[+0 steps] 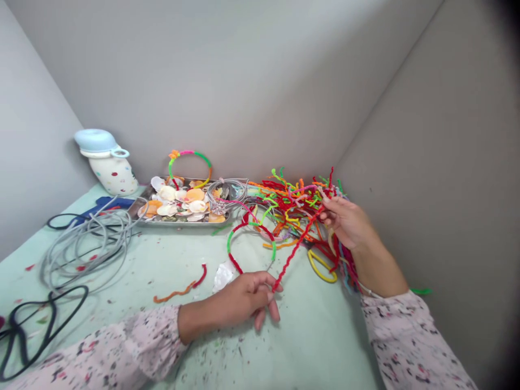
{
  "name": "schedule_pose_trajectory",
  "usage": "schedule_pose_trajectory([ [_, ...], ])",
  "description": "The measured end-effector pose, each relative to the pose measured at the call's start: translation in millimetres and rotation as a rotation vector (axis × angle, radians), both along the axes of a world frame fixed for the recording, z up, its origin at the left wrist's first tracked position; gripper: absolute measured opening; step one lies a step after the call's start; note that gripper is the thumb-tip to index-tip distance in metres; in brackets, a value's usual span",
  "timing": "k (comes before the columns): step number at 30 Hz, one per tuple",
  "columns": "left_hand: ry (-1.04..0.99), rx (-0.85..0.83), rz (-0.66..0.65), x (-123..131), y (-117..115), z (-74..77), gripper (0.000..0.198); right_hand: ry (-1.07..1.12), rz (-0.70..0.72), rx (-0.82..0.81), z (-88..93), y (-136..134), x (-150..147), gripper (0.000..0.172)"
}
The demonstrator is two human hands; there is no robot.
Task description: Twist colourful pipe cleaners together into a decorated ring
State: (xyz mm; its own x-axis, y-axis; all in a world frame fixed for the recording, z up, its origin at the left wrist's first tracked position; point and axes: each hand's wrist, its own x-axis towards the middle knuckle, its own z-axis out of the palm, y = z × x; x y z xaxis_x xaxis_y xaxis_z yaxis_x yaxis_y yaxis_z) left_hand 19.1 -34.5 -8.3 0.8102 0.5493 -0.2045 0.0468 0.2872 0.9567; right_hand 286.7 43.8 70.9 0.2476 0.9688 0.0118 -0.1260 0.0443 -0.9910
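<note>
A red pipe cleaner stretches between my two hands. My left hand pinches its lower end just above the pale green table. My right hand grips its upper end at the edge of a tangled pile of many-coloured pipe cleaners. Both hands are closed on the strand. A ring wrapped in red and green pipe cleaner lies on the table between my hands and the tray.
A metal tray of seashells sits at the back, a multicoloured ring propped behind it. A white spotted bottle with a blue cap stands far left. Grey and black cables coil at the left. Short orange-red scrap lies nearby.
</note>
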Motion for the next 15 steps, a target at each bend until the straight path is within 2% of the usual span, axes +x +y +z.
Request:
schedule_pose_trajectory([
  [8,0.066,0.075,-0.026,-0.2,-3.8,-0.4,0.018,-0.073,-0.103,0.067,-6.4,3.8,8.2,0.025],
  [15,0.098,0.099,-0.020,-0.5,-6.2,7.4,0.020,-0.052,-0.208,0.133,-2.1,3.4,6.8,0.021],
])
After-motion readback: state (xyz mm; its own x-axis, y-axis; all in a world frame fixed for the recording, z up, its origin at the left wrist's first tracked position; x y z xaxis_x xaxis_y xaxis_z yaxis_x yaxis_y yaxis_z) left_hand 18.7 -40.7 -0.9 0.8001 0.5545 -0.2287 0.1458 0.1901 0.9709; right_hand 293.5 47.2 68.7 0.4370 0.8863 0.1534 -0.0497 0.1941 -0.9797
